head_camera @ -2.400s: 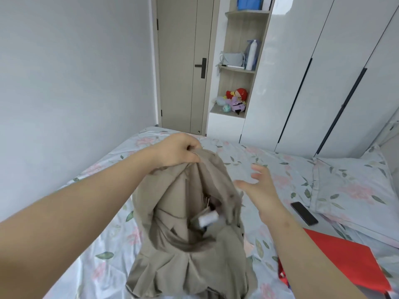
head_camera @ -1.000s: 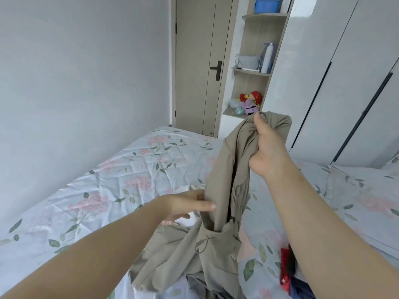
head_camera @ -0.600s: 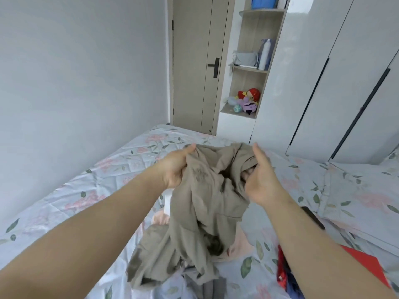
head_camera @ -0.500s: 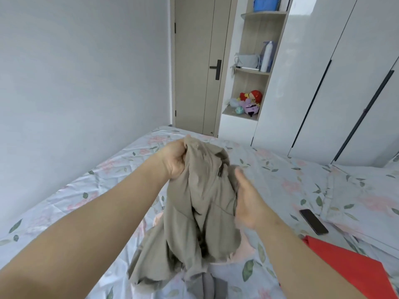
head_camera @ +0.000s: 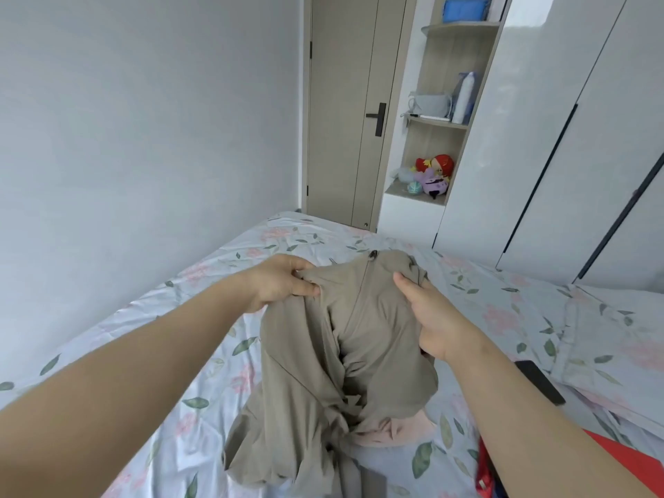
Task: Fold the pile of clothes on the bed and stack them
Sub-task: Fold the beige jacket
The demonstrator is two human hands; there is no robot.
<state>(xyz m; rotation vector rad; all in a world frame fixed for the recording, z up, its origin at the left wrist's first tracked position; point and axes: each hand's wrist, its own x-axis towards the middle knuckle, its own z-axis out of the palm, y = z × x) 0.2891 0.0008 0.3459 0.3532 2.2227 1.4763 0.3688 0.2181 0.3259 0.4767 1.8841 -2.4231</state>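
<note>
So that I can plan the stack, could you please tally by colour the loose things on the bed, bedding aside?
Beige: 1, beige garment
Pink: 1, pink cloth under it
Grey: 1, grey cloth at the near edge
Red: 1, red item at the right
Black: 1, phone
Total: 5

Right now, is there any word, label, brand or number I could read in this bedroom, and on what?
None can be read.
The tall white bottle on the wooden shelf is too small for any label to show; the blue plastic box, the black phone and the beige garment show no writing.
</note>
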